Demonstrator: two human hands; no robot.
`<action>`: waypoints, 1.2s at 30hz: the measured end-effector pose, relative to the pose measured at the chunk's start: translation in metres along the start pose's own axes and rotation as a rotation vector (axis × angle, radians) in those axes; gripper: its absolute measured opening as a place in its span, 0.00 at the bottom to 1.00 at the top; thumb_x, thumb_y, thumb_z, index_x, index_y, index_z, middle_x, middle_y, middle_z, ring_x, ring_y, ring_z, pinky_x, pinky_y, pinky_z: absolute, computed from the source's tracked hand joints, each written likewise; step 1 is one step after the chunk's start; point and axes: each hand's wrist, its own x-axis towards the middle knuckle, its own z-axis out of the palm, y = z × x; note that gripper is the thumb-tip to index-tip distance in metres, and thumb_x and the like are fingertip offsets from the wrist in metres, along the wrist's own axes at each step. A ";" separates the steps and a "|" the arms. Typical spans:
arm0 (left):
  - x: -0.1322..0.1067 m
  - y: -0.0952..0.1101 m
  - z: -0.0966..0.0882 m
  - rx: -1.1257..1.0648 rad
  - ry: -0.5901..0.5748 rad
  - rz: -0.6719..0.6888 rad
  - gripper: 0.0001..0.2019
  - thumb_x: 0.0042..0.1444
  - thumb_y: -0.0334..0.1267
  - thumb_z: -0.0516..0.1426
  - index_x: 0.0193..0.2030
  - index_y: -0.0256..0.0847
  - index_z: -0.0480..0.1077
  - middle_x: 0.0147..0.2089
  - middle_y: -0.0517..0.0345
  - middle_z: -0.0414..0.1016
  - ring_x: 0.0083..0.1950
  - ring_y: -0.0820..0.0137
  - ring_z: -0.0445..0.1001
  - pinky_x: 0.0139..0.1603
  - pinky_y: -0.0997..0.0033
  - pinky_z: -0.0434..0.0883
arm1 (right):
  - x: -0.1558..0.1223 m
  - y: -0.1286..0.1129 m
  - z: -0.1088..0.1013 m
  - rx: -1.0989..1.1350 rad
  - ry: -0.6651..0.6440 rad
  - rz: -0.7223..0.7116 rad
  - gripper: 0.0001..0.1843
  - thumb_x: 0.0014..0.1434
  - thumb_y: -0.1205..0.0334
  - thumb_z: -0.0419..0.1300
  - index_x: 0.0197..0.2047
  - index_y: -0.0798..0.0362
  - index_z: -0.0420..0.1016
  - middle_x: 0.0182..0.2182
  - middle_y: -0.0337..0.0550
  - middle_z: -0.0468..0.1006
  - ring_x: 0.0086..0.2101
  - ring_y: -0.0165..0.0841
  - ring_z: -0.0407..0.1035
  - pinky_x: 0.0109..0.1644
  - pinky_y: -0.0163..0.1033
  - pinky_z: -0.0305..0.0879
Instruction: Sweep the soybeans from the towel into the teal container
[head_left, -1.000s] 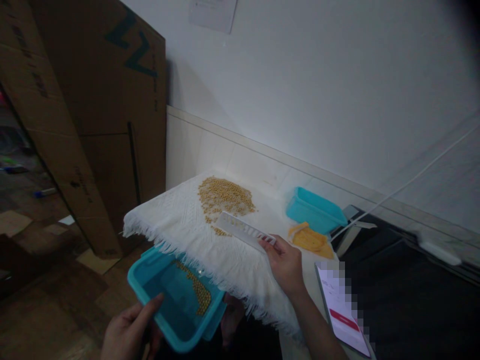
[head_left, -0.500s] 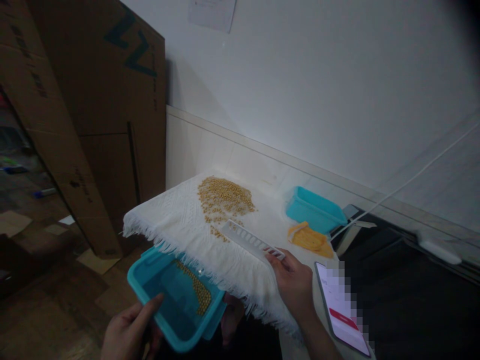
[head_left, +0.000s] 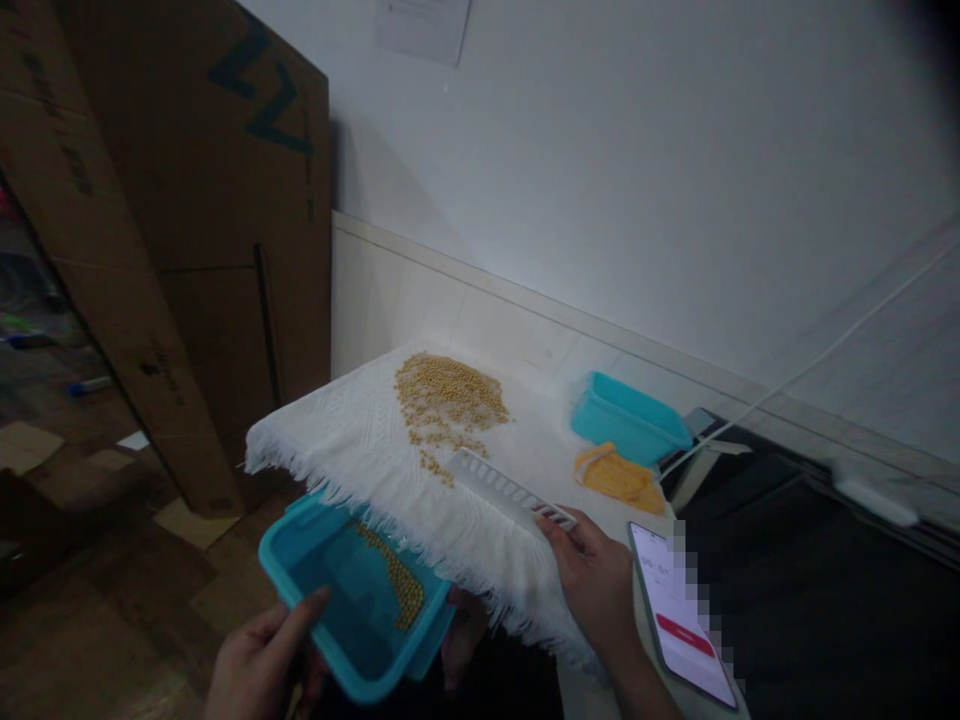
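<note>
My left hand [head_left: 259, 665] grips a teal plastic box [head_left: 352, 600] just below the fringed front edge of a white cloth [head_left: 360, 450]; a line of yellow beans lies inside the box. My right hand [head_left: 596, 580] is closed on the end of a white slotted bar [head_left: 510, 487] that lies flat on the cloth. A pile of yellow beans [head_left: 446, 395] sits on the cloth beyond the bar, with a few loose beans right at the bar's far end.
A second teal box [head_left: 630, 418] and an orange lid [head_left: 619, 478] rest on the cloth at the right. A lit phone [head_left: 679, 620] lies near my right wrist. Large cardboard boxes [head_left: 187, 200] stand at the left; a white cable [head_left: 810, 365] crosses the right side.
My right hand has drawn the white bar back toward the cloth's front edge, dragging a few beans with it. The left hand and teal box have barely moved.
</note>
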 end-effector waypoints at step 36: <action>0.006 -0.002 -0.004 0.036 -0.006 0.099 0.24 0.46 0.57 0.57 0.11 0.41 0.64 0.06 0.60 0.63 0.09 0.74 0.58 0.13 0.76 0.53 | -0.014 -0.031 0.014 0.012 -0.110 -0.089 0.11 0.59 0.56 0.57 0.34 0.48 0.80 0.29 0.36 0.83 0.30 0.32 0.78 0.34 0.28 0.69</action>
